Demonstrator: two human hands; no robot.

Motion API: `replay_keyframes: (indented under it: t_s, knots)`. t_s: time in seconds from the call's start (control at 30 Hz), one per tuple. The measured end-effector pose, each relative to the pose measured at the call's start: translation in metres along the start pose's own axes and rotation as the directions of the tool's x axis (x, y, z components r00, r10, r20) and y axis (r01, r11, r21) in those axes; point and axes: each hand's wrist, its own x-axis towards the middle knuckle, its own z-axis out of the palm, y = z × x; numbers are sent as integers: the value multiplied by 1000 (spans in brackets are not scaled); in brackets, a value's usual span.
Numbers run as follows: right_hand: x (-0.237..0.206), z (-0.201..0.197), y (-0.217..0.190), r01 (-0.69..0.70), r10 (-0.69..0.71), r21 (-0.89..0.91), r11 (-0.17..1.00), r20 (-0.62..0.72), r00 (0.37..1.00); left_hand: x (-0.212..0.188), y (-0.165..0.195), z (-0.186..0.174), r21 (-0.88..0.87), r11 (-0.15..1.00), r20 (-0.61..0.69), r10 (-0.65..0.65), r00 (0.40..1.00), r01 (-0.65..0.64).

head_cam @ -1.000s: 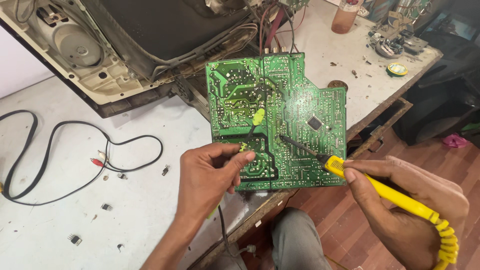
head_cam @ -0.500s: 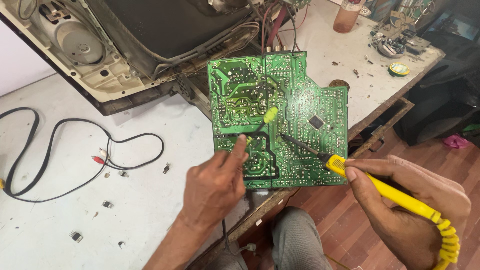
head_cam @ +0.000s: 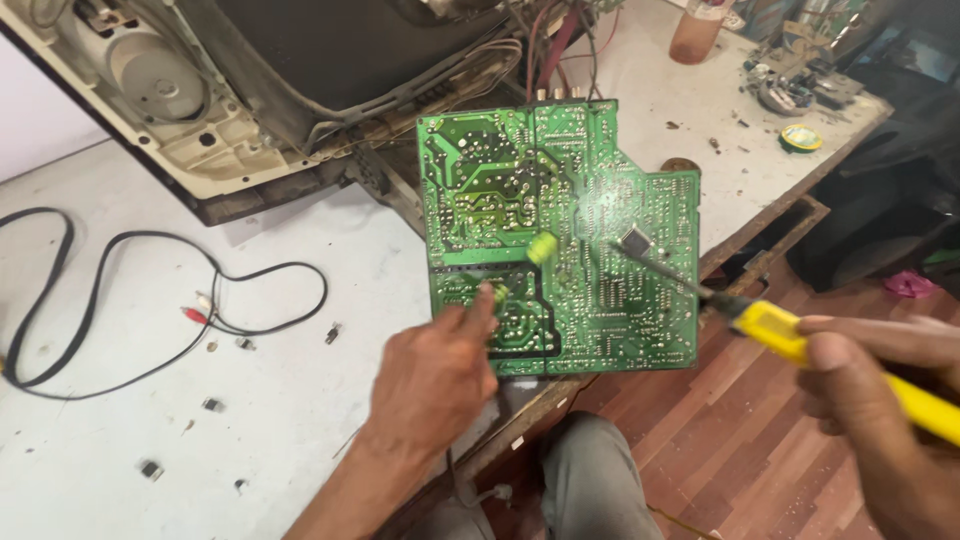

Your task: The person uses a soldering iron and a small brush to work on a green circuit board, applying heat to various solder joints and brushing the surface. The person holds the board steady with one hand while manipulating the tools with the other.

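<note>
White bench, green circuit board (head_cam: 560, 240) between hands: left (head_cam: 435, 375) touching, right (head_cam: 880, 400) (clamped on yellow soldering iron (head_cam: 800, 345)).

Green circuit board (head_cam: 560, 235), solder side up, stepped outline w/ notch at top-right corner; stands tilted at the bench edge, lower edge just above the left hand's fingertips. Soldering iron (head_cam: 800, 345): yellow handle, dark thin shaft, lies slanted in the right hand's grip, tip up-left of that grip, over the board's right half near a small dark chip.
</note>
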Motion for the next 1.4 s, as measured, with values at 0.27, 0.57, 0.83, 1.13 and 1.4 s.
replay_keyframes:
  t_s: [0.27, 0.57, 0.83, 1.13, 1.4]
  knots:
    - [-5, -2, 27, -51, 52, 63, 997, -13, 999, 0, 8, 2, 3, 993, 166, -116, 979, 118]
    - [-4, 0, 11, -34, 34, -41, 999, -11, 999, 1, 6, -1, -9, 997, 200, -77, 977, 81]
    - [-9, 9, -4, -28, 28, -80, 996, 5, 1000, 1, -11, 1, -236, 972, -98, -26, 995, 2]
    - [1, 23, -33, -1, 9, -135, 991, 58, 998, 2, -9, 2, -185, 977, -153, -131, 980, 102]
    - [3, 27, -50, 0, 18, -225, 974, 76, 997, 4, -11, 3, -207, 973, -183, -146, 972, 107]
